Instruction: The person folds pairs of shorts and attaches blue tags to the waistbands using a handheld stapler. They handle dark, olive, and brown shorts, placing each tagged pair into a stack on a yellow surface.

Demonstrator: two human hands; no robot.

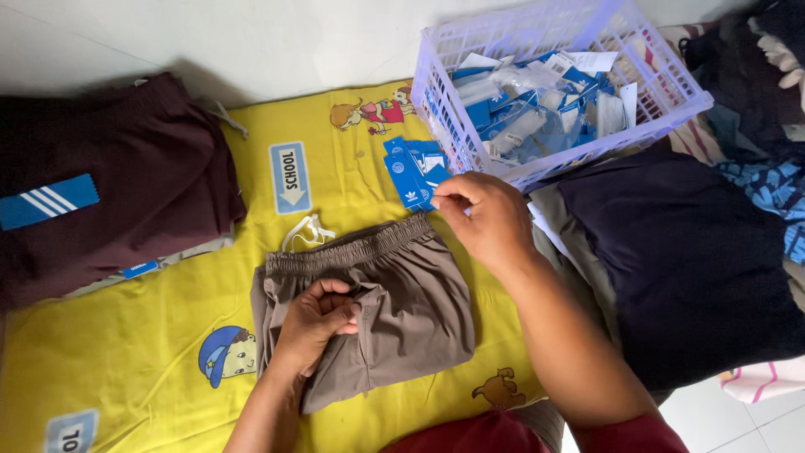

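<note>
Folded grey-brown shorts with an elastic waistband and white drawstring lie on a yellow cartoon-print sheet. My left hand rests on the shorts and pinches a fold of the fabric near the pocket. My right hand hovers at the waistband's right end, fingertips pinched together over a small pile of blue paper tags; whether it holds a tag I cannot tell.
A lilac plastic basket with several blue tags and clear packets stands behind the tags. A stack of dark maroon garments lies at left, a dark navy garment at right, more clothes at far right.
</note>
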